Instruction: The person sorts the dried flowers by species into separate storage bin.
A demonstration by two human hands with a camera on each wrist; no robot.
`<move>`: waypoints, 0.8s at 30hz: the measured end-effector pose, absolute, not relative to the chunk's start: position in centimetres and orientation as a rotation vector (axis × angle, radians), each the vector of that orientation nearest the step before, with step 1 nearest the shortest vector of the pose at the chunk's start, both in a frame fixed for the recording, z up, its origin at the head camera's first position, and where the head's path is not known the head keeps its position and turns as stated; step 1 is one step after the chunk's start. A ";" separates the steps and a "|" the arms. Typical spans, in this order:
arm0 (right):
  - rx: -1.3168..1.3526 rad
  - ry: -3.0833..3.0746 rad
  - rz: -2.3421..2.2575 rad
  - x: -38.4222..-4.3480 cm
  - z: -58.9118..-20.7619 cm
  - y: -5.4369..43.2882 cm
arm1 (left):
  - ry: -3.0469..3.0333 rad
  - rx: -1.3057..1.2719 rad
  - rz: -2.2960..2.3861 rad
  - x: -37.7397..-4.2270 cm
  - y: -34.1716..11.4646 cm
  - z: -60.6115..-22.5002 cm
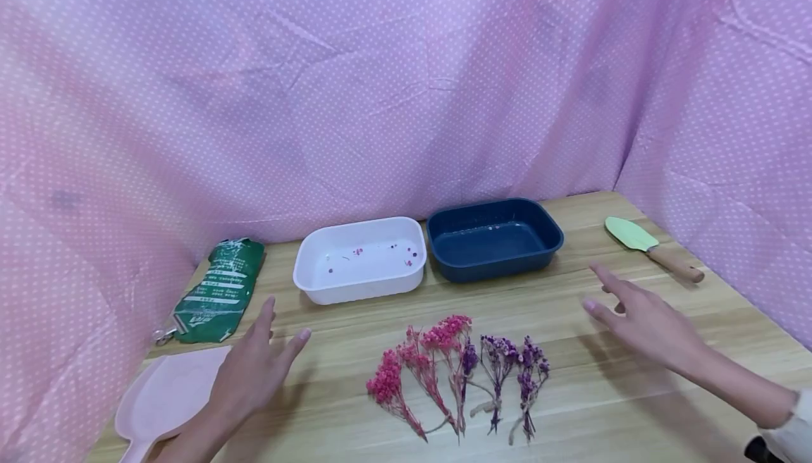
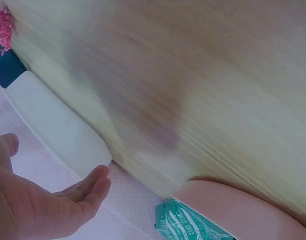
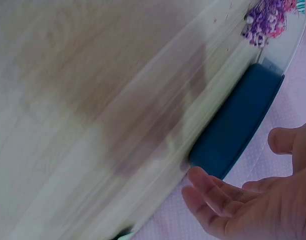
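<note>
L hand [image 1: 254, 371] & R hand [image 1: 650, 325] both above table [image 1: 342, 406], fingers loosely extended, flowers [image 1: 447, 336] btwn, pink dustpan [image 1: 171, 389] nr L, trowel [image 1: 634, 235] nr R.

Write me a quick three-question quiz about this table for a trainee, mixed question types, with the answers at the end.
1. Multiple choice: what colour is the blade of the trowel?
A) red
B) light green
C) black
2. True or false: the right hand holds nothing.
3. Fill in: in the head view, just left of the dark blue container stands the ____ container.

Key:
1. B
2. True
3. white, for the white container
</note>
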State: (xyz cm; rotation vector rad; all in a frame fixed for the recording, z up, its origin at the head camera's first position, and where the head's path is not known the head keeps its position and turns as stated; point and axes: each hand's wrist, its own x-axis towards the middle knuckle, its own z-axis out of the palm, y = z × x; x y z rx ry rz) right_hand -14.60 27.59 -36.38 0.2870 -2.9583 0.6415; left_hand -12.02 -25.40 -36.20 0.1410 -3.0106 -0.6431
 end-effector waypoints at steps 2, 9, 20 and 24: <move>0.293 -2.964 0.697 -14.4 -36.5 27.1 | -3.006 0.151 -0.683 -12.2 -25.3 -36.2; 0.268 -2.960 0.941 -13.7 -37.2 25.1 | -2.966 0.182 -0.877 -13.1 -25.6 -36.4; 0.231 -2.997 1.181 -11.7 -37.8 22.0 | -2.882 0.285 -1.177 -14.6 -26.9 -36.3; 0.225 -3.017 1.292 -10.8 -38.0 20.8 | -2.785 0.266 -1.328 -15.4 -27.0 -36.7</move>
